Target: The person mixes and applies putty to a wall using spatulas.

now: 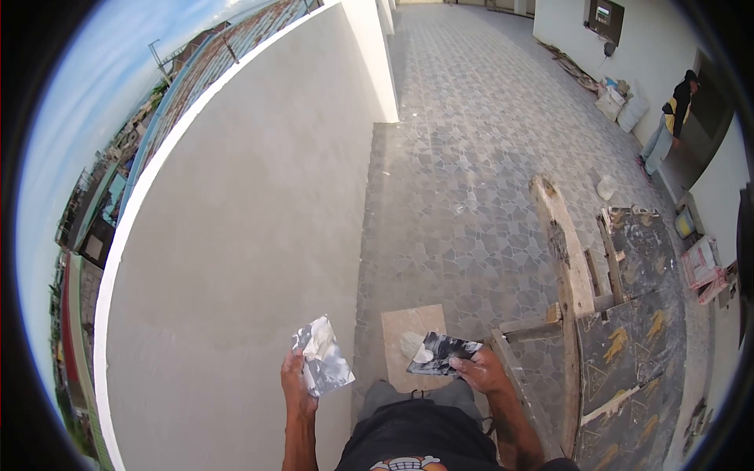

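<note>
My left hand point(294, 386) is closed on the edge of a flat rectangular plate point(336, 372), shiny grey and smeared white, with a lump of white putty-like paste point(320, 342) on its upper part. It is close to the grey plastered wall point(236, 204). My right hand point(481, 370) grips a dark flat plate point(444, 347) streaked with white, its thumb lying on top. Partly hidden behind this plate is a mound of white paste point(412, 344) above a beige square board point(399, 377) on the floor.
A wooden frame with a long beam point(564, 243) and dark stained panels point(632, 369) stands at the right. Another person point(675, 114) is by a doorway, near several sacks point(620, 104). Stone-patterned tile point(471, 102) covers the floor. Rooftops point(204, 78) show beyond the wall.
</note>
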A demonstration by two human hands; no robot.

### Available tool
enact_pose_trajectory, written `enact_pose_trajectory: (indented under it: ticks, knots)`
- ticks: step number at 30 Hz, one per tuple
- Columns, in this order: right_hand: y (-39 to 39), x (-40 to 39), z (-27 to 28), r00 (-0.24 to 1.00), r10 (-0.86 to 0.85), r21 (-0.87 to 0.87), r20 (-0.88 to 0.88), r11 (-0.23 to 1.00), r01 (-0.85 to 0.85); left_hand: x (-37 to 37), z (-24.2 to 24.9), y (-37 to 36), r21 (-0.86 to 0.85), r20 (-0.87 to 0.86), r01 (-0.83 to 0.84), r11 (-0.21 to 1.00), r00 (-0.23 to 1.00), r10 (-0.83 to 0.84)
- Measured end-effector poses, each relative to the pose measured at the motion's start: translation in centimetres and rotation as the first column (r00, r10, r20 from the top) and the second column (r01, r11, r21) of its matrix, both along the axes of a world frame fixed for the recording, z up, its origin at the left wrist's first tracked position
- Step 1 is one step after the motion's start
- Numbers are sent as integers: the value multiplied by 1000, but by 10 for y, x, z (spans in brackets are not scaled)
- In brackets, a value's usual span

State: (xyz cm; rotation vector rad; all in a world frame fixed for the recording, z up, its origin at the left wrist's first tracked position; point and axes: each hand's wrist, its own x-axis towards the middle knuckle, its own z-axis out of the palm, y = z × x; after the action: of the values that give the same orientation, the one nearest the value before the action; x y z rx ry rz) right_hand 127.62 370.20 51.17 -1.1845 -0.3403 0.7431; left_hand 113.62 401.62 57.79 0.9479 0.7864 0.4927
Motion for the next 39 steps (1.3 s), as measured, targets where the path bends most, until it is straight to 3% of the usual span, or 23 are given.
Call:
enact_pose_trajectory:
  ticks: [5,14,17,19,23,29,35,39]
  knots:
    - [-6,4,3,999,49,-44,8,998,-49,-4,0,-1,-4,31,5,1000,1000,-5]
    - [1,-3,7,1000,-24,1,4,1000,24,-11,5,0,22,18,39,999,999,-40]
    - [-4,3,18,996,82,-70,16,994,-81,-9,7,-3,10,-7,24,1000,1000,-24]
    - [-4,-1,6,998,54,-85,36,995,-51,-8,11,-4,1,14,38,999,999,-38]
    - [1,-2,31,999,32,-108,8,994,-31,-4,24,-7,-21,-12,29,999,1000,-29]
    - [4,9,21,999,41,55,-10,998,-40,-1,23,-13,-17,31,5,1000,1000,-5]
    - [-3,24,13,998,50,1,29,999,-50,-4,26,-31,16,46,-55,998,997,54]
    - [3,44,26,985,166,-122,55,980,-159,-11,27,-38,-13,24,-111,994,994,111]
